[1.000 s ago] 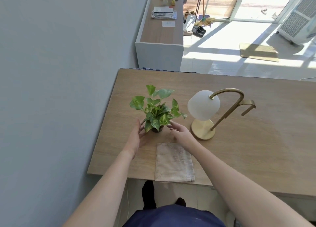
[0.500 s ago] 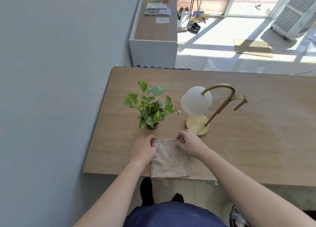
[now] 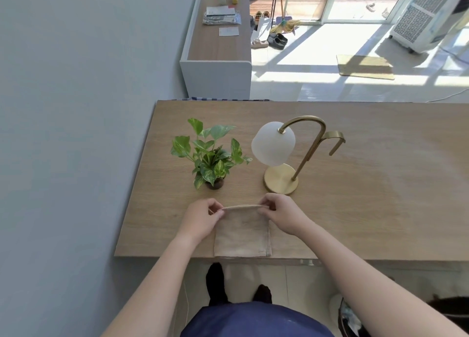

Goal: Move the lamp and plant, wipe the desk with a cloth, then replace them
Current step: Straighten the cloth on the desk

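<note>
A folded beige cloth [image 3: 242, 232] lies at the near edge of the wooden desk [image 3: 368, 210]. My left hand [image 3: 201, 218] pinches its far left corner and my right hand [image 3: 281, 213] pinches its far right corner, and the far edge is lifted slightly off the desk. Just beyond the hands stands a small green plant [image 3: 212, 156] in a dark pot. To its right is a brass lamp [image 3: 286, 156] with a white globe shade and a round base.
A grey wall runs along the desk's left side. Past the desk's far edge stands a low white cabinet [image 3: 218, 57] with papers and small items on top. Sunlit floor, a mat [image 3: 364, 66] and a white appliance [image 3: 426, 17] lie beyond. My feet stand under the desk's front edge.
Both hands left the plant pot, came back to the cloth and took hold of its far corners. The cloth's far edge now stands raised.
</note>
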Tool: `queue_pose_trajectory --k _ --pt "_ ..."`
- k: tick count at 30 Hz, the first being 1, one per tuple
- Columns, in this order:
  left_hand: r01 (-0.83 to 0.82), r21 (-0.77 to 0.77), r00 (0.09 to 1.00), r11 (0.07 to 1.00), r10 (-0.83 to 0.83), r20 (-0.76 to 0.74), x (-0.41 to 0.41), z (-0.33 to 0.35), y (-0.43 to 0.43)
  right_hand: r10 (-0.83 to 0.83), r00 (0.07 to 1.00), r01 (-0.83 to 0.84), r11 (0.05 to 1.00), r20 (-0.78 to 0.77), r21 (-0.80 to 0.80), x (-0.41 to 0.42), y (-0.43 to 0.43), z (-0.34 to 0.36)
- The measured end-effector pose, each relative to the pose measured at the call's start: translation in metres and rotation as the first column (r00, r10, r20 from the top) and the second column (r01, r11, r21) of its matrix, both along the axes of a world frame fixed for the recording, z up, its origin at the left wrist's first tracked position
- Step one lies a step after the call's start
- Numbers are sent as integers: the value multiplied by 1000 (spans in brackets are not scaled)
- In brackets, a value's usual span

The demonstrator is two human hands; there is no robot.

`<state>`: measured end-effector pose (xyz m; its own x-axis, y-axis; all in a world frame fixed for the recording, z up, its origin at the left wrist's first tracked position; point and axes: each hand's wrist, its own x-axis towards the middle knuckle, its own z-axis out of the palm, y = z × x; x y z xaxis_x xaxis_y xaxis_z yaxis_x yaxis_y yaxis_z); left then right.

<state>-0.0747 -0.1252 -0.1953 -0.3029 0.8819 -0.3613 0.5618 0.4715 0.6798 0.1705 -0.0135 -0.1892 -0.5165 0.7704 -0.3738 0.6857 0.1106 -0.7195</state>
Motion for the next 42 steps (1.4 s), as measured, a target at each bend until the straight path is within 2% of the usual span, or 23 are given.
queue_pose_trajectory --k 5,12,17,22,28,34,39,42 --pt "42 98 996 994 -50 79 23 42 -4 -68 986 63 997 -153 -40 38 -1 26" --pt "100 213 972 972 -141 187 88 79 13 -210 938 223 975 -277 16 110 -3 71" --pt "170 196 929 966 -223 294 140 78 16 -257 934 262 965 -248 -12 174 -10 78" --pt "289 89 873 953 -301 385 184 43 25 -296 951 287 953 -89 -95 224 -19 59" --pt "337 30 900 941 -332 283 217 4 69 -371 925 376 925 78 -49 240 7 29" --pt "255 28 954 967 -256 155 220 -18 114 -416 905 417 909 94 8 222 51 9" --pt "228 134 968 964 -239 79 220 -17 126 -463 880 445 882 106 157 211 69 -6" --pt "372 226 928 900 -356 -110 219 -20 109 -403 906 348 882 126 319 203 55 -11"
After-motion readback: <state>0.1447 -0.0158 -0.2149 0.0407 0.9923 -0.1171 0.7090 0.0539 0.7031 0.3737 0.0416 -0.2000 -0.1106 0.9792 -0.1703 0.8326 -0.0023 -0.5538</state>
